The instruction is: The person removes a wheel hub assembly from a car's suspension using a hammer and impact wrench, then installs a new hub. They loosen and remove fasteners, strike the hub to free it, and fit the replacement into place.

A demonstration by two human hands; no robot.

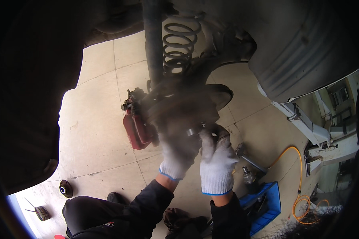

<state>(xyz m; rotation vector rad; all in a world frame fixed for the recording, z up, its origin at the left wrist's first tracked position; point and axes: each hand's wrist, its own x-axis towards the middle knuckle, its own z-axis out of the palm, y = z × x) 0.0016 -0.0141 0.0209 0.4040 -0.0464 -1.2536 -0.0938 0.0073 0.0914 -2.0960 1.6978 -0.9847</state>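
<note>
Both my hands wear white knit gloves with blue cuff edges and reach up to a car's wheel knuckle, blurred by a hazy patch. My left hand (177,154) is at the underside of the knuckle, its fingers lost in the haze. Close to it shows a short silvery cylindrical part (192,132). The fingers of my right hand (217,153) are curled together just beside that part, near a small dark bolt-like piece (203,125); what they hold is hidden. A round brake shield (223,95) sits behind. On the left hangs a red brake caliper (136,126).
A coil spring (180,42) and a shock absorber (152,44) rise above. At the lower right are a blue tray (272,205), a power tool (249,175), an orange hose (300,167) and a lift arm (307,121). A round hub part (66,189) lies lower left.
</note>
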